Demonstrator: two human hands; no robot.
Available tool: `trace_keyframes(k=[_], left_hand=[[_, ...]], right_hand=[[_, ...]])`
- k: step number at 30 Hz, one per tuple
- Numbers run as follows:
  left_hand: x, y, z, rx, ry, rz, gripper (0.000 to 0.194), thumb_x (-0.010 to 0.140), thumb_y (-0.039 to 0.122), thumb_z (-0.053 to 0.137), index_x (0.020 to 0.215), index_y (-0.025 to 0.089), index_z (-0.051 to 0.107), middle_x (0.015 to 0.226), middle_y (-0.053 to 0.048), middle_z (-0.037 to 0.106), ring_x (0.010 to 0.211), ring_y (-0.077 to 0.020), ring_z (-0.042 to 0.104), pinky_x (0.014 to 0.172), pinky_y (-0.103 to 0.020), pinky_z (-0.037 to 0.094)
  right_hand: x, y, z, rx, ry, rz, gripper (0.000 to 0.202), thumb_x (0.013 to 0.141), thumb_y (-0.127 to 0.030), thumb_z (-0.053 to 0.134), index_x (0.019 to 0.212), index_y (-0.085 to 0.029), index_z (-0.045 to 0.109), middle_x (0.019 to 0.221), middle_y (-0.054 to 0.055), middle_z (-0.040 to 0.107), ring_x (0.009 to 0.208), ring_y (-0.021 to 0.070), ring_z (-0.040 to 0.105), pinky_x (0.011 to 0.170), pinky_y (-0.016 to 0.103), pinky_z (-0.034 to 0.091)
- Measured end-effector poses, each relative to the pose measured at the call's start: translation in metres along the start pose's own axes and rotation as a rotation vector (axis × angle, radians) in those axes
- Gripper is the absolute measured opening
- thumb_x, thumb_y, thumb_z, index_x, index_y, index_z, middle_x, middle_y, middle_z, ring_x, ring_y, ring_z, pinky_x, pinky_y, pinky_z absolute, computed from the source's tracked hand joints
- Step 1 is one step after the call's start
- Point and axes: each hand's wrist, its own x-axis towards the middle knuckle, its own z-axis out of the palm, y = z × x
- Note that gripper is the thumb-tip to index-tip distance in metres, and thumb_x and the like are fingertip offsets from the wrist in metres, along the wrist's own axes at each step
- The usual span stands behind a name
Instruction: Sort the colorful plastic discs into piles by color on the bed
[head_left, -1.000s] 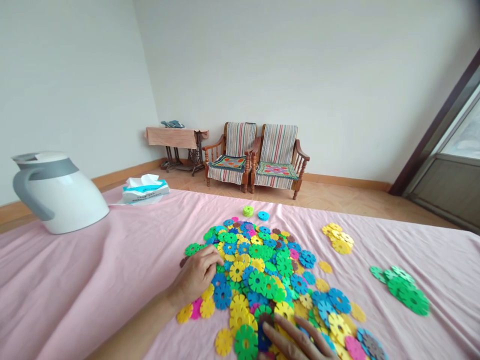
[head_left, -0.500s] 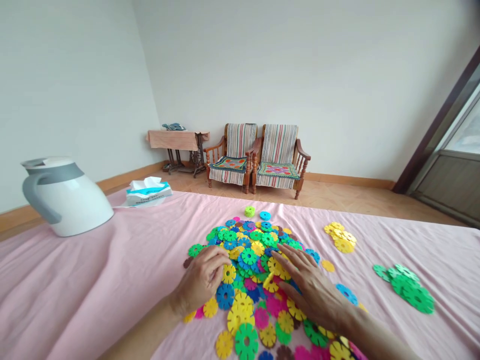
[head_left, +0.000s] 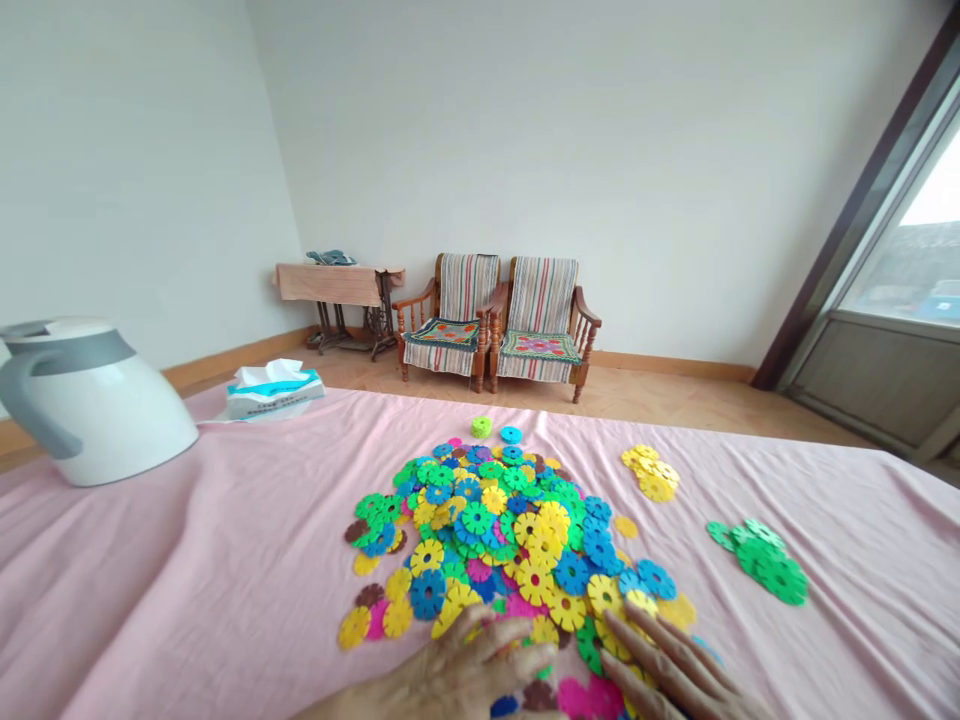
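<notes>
Left hand [head_left: 465, 668] and right hand [head_left: 671, 672] down at the near edge of the heap [head_left: 480, 535], fingers loose!
And here are the slotted discs [head_left: 556, 518], piled in that heap on the pink cloth [head_left: 225, 590], with a yellow cluster [head_left: 652, 480] to the heap's right and a green cluster [head_left: 776, 568] farther right. The left fingers spread over the heap's near edge, whether touching I can't tell; the right fingers stretch out across its near right side, no disc visibly pinched in either hand. These look like featherweight plastic: thin, fairly stiff, unlikely to break, but probably apt to skid over one another. Best hold? A fingertip pinch on opposite rims, the notches offering bite; discs lying flat may need an edge tipped up first.
</notes>
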Motion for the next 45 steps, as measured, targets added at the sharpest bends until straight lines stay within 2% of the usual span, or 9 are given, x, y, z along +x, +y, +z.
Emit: trace_keyframes(k=[7,10,14,17,20,28,34,40,45], left_hand=[[0.011,-0.023,0.006,0.061,-0.037,-0.167,0.068,0.083,0.046,0.066,0.141,0.027,0.036,0.146,-0.011,0.041,0.132,-0.0337,0.039,0.104,-0.054,0.037],[0.015,-0.040,0.014,0.114,0.048,-0.297,0.057,0.086,0.040,0.064,0.137,0.026,0.042,0.145,-0.010,0.043,0.132,-0.0323,0.038,0.106,-0.055,0.035],[0.017,-0.055,0.017,0.160,0.199,-0.483,0.041,0.088,0.032,0.062,0.128,0.026,0.051,0.138,-0.009,0.049,0.128,-0.0309,0.043,0.104,-0.056,0.037],[0.014,-0.051,0.013,0.115,0.252,-0.540,0.039,0.087,0.033,0.064,0.124,0.025,0.055,0.133,-0.008,0.053,0.125,-0.0310,0.045,0.102,-0.055,0.040],[0.007,-0.039,0.012,0.064,0.247,-0.526,0.035,0.085,0.026,0.064,0.120,0.027,0.058,0.131,-0.006,0.055,0.124,-0.0298,0.047,0.103,-0.054,0.042],[-0.002,-0.034,0.027,-0.002,0.241,-0.543,0.038,0.083,0.019,0.064,0.119,0.029,0.059,0.134,-0.005,0.053,0.124,-0.0295,0.047,0.103,-0.054,0.043],[-0.001,-0.037,0.026,-0.024,0.212,-0.554,0.041,0.083,0.015,0.060,0.122,0.029,0.057,0.136,-0.004,0.051,0.126,-0.0291,0.045,0.104,-0.054,0.043],[-0.001,-0.037,0.025,-0.038,0.210,-0.559,0.040,0.083,0.016,0.062,0.120,0.030,0.058,0.135,-0.003,0.051,0.125,-0.0289,0.045,0.104,-0.054,0.042],[0.001,-0.037,0.023,-0.020,0.202,-0.551,0.035,0.085,0.017,0.061,0.118,0.028,0.059,0.134,-0.004,0.052,0.124,-0.0282,0.046,0.105,-0.053,0.041]], right_hand=[[0.074,-0.015,-0.023,0.123,-0.060,0.006,0.074,0.086,-0.050,0.056,0.149,-0.034,0.020,0.147,0.005,0.038,0.131,0.0275,0.043,0.102,0.043,0.045],[0.090,-0.014,-0.017,0.170,-0.010,0.107,0.069,0.087,-0.050,0.054,0.148,-0.029,0.028,0.148,0.009,0.039,0.134,0.0292,0.039,0.106,0.047,0.040],[0.109,-0.011,-0.012,0.212,0.091,0.320,0.049,0.091,-0.040,0.049,0.138,-0.024,0.046,0.138,0.012,0.052,0.125,0.0283,0.049,0.102,0.049,0.042],[0.126,-0.008,-0.012,0.222,0.196,0.479,0.034,0.092,-0.032,0.046,0.122,-0.021,0.056,0.119,0.012,0.060,0.109,0.0262,0.057,0.090,0.046,0.049],[0.138,-0.009,-0.013,0.229,0.197,0.497,0.022,0.088,-0.028,0.051,0.107,-0.022,0.060,0.104,0.009,0.061,0.097,0.0259,0.057,0.082,0.045,0.049],[0.146,-0.023,-0.013,0.259,0.117,0.548,0.014,0.077,-0.016,0.059,0.090,-0.021,0.060,0.094,0.007,0.059,0.089,0.0254,0.055,0.077,0.040,0.047],[0.143,-0.019,-0.010,0.425,0.118,0.590,0.014,0.083,-0.013,0.052,0.074,-0.022,0.059,0.080,0.002,0.060,0.081,0.0196,0.057,0.074,0.034,0.044],[0.139,-0.027,-0.022,0.500,0.096,0.571,0.006,0.080,-0.016,0.055,0.082,-0.022,0.058,0.086,0.003,0.061,0.085,0.0197,0.057,0.076,0.034,0.046],[0.141,-0.043,-0.018,0.419,0.038,0.472,0.039,0.075,-0.019,0.062,0.114,-0.023,0.058,0.112,0.009,0.059,0.101,0.0258,0.055,0.087,0.041,0.047]])
